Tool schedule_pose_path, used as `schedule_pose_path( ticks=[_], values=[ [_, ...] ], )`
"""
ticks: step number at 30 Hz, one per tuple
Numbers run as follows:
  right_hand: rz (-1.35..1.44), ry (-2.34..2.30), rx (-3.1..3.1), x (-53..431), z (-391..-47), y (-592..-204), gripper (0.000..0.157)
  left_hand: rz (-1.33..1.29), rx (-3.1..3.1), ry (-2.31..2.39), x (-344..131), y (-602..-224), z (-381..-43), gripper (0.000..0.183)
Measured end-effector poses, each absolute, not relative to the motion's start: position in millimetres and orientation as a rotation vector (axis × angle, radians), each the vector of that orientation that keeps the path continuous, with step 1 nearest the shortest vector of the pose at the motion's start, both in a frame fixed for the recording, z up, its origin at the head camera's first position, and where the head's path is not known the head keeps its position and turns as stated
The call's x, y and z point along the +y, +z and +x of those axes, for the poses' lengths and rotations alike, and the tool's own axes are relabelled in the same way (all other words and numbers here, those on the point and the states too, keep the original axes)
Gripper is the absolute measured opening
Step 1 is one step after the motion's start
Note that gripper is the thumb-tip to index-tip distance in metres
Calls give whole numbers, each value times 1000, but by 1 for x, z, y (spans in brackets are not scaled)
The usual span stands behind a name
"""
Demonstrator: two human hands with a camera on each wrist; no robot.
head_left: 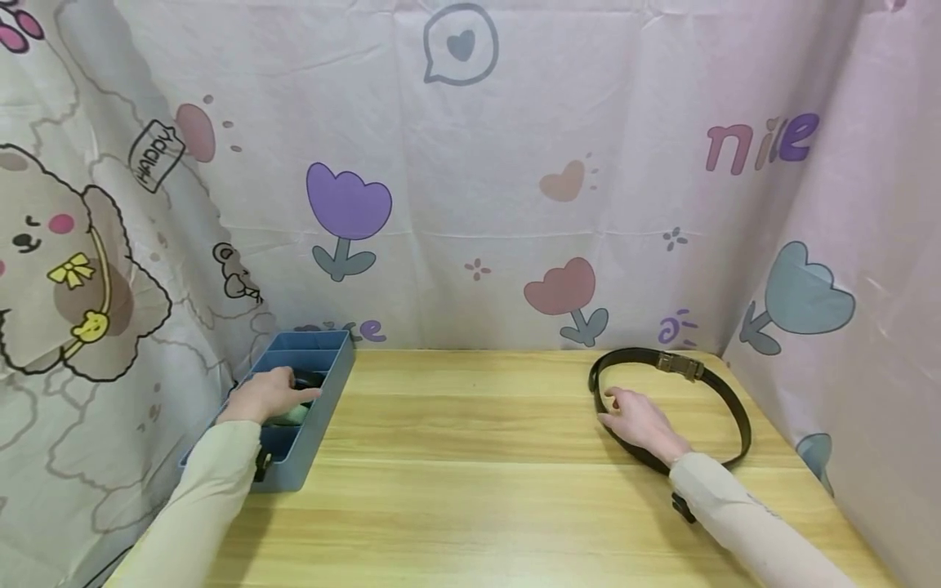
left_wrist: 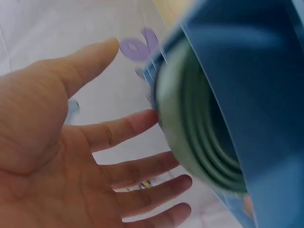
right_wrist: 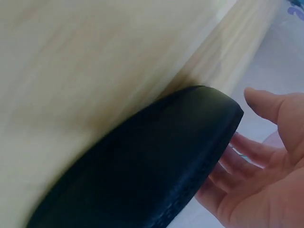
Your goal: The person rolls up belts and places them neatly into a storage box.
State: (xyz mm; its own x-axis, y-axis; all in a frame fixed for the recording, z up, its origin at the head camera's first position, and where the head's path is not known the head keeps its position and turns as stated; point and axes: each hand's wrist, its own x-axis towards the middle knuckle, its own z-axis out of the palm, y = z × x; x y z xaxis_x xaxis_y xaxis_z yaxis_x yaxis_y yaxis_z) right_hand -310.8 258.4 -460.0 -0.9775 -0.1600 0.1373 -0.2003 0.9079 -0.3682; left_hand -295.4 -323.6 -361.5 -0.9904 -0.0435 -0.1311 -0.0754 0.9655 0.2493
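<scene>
On the left of the table, my left hand point(head_left: 268, 394) reaches over a blue compartment box point(head_left: 318, 429), its fingers spread. In the left wrist view, a pale green coiled strap point(left_wrist: 175, 104) stands in one compartment, with the fingertips close to its outer side. A dark looped item point(head_left: 307, 379) shows in the compartment behind it, partly covered by the hand. To the right, a black belt point(head_left: 741, 408) forms a large loop, its buckle point(head_left: 680, 366) at the back. My right hand point(head_left: 638, 418) is over the loop's left side, fingers and thumb apart around the belt's end point(right_wrist: 204, 109).
The wooden table point(head_left: 470, 457) stretches between box and belt. A printed curtain point(head_left: 470, 163) hangs along its back edge and both sides. Several dividers split the box, and a dark cable point(head_left: 106, 567) lies at the lower left.
</scene>
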Motion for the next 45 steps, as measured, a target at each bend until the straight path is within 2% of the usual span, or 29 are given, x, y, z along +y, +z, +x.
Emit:
schedule_pose_path(
  ticks=[8,13,20,26,32,35,40,45],
  values=[
    [375,536,-2986,248,-318,-463,65,17,3046,271,-274,-369,-296,63],
    [466,435,-3028,241,-330,-463,61,70,3088,164,-244,-380,-295,65],
    [395,379,-3096,236,-345,-462,64,230,3128,26,-204,-404,-292,58],
    [401,364,-3105,235,-351,-462,61,299,3122,58,-178,-425,-284,46],
    [525,340,-3039,230,-348,-463,50,352,3087,109,-160,-443,-276,36],
    [589,329,-3023,227,-345,-462,46,383,3078,140,-153,-448,-273,42],
    [636,329,-3013,219,-340,-461,45,419,3052,189,-141,-450,-270,66],
    [716,352,-2985,210,-334,-460,46,481,3031,204,-125,-449,-268,69]
  ],
)
